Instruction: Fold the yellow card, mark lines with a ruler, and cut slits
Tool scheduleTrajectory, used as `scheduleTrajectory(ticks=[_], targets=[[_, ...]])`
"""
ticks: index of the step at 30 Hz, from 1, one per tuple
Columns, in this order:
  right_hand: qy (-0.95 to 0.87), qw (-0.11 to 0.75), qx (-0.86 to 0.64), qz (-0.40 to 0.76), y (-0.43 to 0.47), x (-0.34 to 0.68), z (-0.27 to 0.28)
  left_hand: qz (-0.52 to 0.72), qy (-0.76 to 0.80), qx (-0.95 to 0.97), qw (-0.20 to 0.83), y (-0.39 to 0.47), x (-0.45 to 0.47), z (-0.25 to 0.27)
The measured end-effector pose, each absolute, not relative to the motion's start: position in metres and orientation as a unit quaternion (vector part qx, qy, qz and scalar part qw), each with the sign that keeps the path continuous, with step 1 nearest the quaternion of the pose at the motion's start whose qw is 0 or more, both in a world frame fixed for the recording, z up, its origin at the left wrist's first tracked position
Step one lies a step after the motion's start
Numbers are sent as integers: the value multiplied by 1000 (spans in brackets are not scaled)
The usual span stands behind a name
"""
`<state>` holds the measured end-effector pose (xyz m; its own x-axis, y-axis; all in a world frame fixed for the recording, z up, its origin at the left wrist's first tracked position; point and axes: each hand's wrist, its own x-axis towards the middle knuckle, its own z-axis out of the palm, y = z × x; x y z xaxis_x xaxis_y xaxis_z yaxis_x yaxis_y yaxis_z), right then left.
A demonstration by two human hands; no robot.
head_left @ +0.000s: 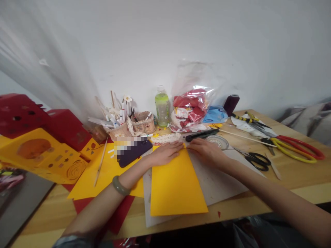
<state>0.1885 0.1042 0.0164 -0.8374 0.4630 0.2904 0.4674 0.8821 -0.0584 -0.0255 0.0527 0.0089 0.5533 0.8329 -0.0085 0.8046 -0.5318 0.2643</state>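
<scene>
A narrow yellow paper point(177, 187), apparently folded, lies lengthwise on a grey sheet point(219, 182) in front of me. My left hand point(165, 154) rests flat across its far end, fingers stretched out to the right. At the paper's far right corner is my right hand point(207, 151), its fingers bent and close together, the fingertips at the edge; the thumb is hidden. Just beyond that hand lie a clear tape roll point(218, 141) and a black utility knife point(201, 135). A dark phone point(134, 153) lies left of my left hand.
Cut-out yellow boxes point(51, 158) and red boxes point(64, 129) stand at the left. Pens fill a basket point(120, 132) near a green bottle point(162, 106) and a plastic bag point(193, 103). Black scissors point(257, 161) and red-and-yellow-handled scissors point(297, 148) lie at the right.
</scene>
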Motion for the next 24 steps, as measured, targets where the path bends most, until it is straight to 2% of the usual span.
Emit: scheduleTrajectory(ticks=[13,24], targets=[[-965,186,-183,24,105,192,5,34,502,858,101,57,-27,8],[-975,172,-130,59,77,215,7,23,511,853,102,56,-26,9]])
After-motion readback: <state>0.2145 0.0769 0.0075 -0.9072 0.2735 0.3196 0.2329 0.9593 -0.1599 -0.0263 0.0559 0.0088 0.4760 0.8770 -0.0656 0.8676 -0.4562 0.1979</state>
